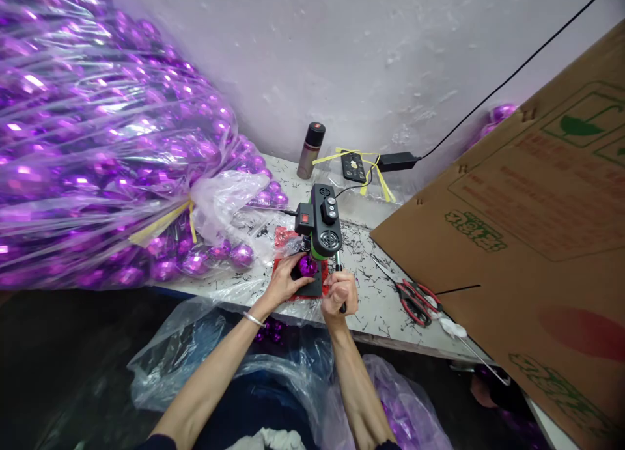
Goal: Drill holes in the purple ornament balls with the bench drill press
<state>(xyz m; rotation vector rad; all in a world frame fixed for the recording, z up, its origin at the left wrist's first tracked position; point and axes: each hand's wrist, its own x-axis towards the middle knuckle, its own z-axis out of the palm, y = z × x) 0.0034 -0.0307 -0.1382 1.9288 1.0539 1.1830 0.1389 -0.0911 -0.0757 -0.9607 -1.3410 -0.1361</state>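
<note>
A shiny purple ball (307, 266) sits under the head of a small black bench drill press (325, 209). My left hand (286, 282) has its fingers and thumb around the ball's near left side, holding it over the dark base plate (310, 288). My right hand (340, 295) is wrapped round the black-gripped lever (338, 261) at the right of the machine. The contact between the machine's tip and the ball is hidden under the head. Red material (283, 237) lies beneath the base.
A big clear bag of purple balls (122, 131) fills the left. At the right stands a cardboard box (527, 241), with red-handled scissors (415, 300) beside it. Behind are a bottle (310, 152), a phone (353, 166) and a power adapter (398, 161). Dark scraps litter the table (375, 313).
</note>
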